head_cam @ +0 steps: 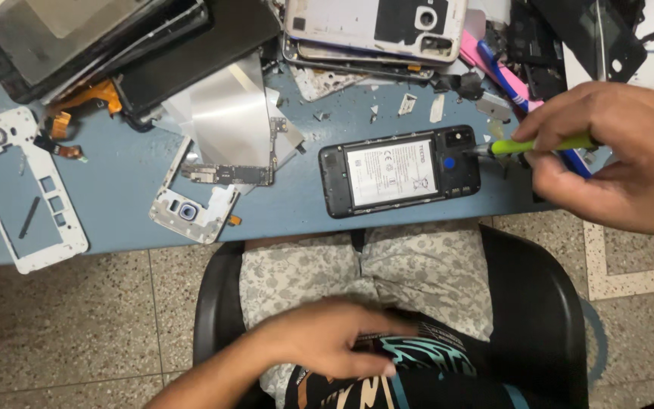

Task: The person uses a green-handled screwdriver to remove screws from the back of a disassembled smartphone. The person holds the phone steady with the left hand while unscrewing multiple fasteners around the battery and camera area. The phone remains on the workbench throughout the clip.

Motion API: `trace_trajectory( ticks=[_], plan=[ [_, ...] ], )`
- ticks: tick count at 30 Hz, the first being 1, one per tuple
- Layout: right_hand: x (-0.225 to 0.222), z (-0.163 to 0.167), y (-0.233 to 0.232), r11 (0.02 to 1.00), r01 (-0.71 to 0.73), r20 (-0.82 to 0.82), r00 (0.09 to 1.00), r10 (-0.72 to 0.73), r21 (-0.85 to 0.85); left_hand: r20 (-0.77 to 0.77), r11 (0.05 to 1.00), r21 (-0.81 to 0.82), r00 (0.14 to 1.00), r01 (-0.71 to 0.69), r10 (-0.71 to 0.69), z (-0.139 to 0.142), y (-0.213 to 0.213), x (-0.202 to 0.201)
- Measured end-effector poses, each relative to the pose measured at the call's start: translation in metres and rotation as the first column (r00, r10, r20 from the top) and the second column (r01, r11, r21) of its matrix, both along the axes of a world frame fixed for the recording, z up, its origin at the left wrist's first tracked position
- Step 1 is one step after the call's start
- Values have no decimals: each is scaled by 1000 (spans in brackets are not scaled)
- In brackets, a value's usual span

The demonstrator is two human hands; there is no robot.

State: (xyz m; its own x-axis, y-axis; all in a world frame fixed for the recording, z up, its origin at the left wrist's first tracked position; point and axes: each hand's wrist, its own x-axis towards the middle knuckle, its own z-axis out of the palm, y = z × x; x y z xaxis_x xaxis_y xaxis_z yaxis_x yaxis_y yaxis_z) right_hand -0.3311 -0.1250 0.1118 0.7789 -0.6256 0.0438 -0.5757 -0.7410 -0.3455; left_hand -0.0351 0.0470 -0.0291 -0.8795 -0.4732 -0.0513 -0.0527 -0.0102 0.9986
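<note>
Near the front edge of the blue-grey table (123,193), an opened black phone (400,171) lies flat with its back cover off, the white-labelled battery (391,173) filling its middle and the camera end pointing right. The right hand (615,155) reaches in from the right, fingers closed around a green-handled screwdriver (539,145) whose metal tip touches the phone's upper right corner, just beside the camera block. The left hand (323,337) rests low on the lap, fingers loosely spread and empty, blurred, over a dark printed garment, well apart from the table. To the phone's left there is a bare strip of tabletop, then a white and silver mid-frame (194,208) with a narrow circuit board (228,174) on it, overhanging close to the edge. Farther left lies a white phone frame (24,189), its lower corner at the table's front edge. Behind the phone the table is crowded: stacked phone backs (376,26), a dark tablet (77,38), a sheet of silver foil (228,113) and small loose scraps. Beneath the table edge, the black chair (539,318) and speckled floor (62,326) show.
</note>
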Motion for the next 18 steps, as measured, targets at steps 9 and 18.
trace_trajectory(
  ticks=[9,18],
  plan=[
    [-1,3,0,1000,21,35,999,-22,10,-109,858,-246,892,-451,438,34,-2,17],
    [-26,-9,-1,997,-79,62,995,79,1,-288,436,-619,706,-653,647,41,-30,-9]
  ],
)
